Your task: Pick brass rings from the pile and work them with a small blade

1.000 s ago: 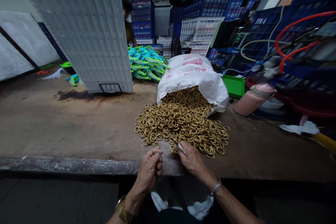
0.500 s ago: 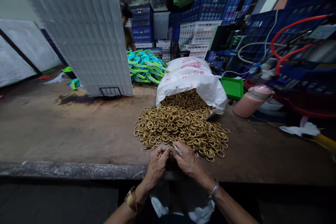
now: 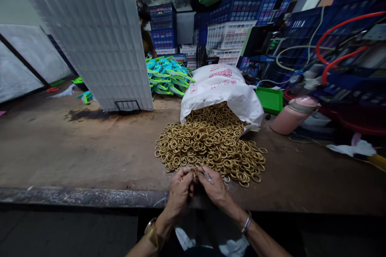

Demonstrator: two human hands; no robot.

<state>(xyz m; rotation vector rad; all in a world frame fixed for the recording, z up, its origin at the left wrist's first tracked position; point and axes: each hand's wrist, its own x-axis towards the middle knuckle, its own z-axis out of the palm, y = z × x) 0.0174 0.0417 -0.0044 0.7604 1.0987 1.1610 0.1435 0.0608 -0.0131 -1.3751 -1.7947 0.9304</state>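
Note:
My left hand [image 3: 180, 188] is closed at the front of a heap of gold-coloured rings [image 3: 199, 140], and its fingertips pinch one ring [image 3: 193, 171]. Close beside it, my right hand [image 3: 216, 190] is closed too, with a small silvery blade-like tool [image 3: 206, 174] sticking out between thumb and fingers. The tool's exact kind is too small to make out. Its tip end and the right fingertips are near the pinched ring. Behind the heap lies a white woven sack [image 3: 221, 84], its mouth towards me, with rings spilling out.
A grey-white ribbed panel [image 3: 93, 48] stands on the wooden table [image 3: 99, 152] at left. Beyond are a turquoise and green pile [image 3: 169, 74], a person [image 3: 148, 42] and stacked crates [image 3: 232, 6]. At right are a green tray [image 3: 270, 100] and a pink bottle [image 3: 294, 115].
Both hands stay together at the heap's front edge, with small finger shifts. The right hand's tool has turned slightly and shows more clearly. The view has shifted a little.

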